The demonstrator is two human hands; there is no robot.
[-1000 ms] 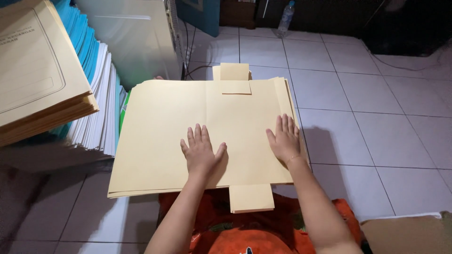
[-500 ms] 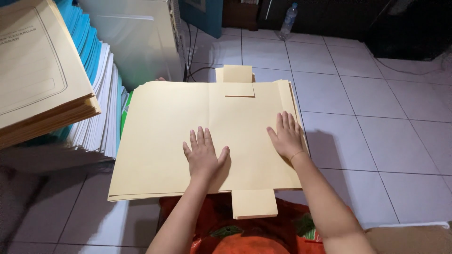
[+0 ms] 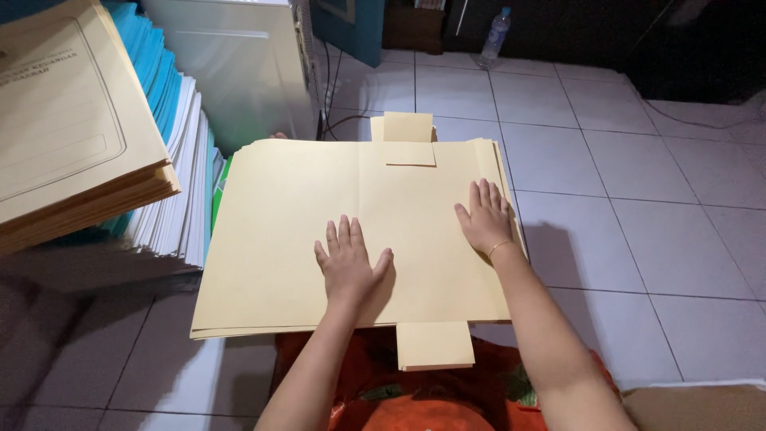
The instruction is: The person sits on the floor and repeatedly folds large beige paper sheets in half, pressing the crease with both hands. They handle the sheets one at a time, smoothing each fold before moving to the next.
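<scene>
**A:** Head view is showing both hands lying flat, isn't it?

**B:** Yes. The left hand (image 3: 349,263) is pressing palm-down on the stack of unfolded cream manila card folders (image 3: 271,239), its fingers (image 3: 341,237) spread wide and gripping nothing. The right hand (image 3: 484,219) is doing the same near the stack's right edge, fingers extended and empty.

**A:** Where is the stack sitting?

**B:** It is resting across the person's lap, over the red patterned cloth (image 3: 431,399), directly under both palms. One small flap (image 3: 408,128) is sticking out beyond the fingertips, another flap (image 3: 435,345) is hanging toward the wrists.

**A:** How should the pressing go, in your judgement?

**B:** Keeping both palms flat and the pressure even is probably helping the sheets stay aligned; sliding outward from the centre fold should smooth it without skewing the edges.

**A:** And around it?

**B:** Left of the left hand, a tall pile of white and blue paper (image 3: 171,191) is standing, with printed cream folders (image 3: 72,136) on top. Beyond the fingertips a clear plastic bottle (image 3: 495,36) is standing on the white tiled floor (image 3: 638,231).
</scene>
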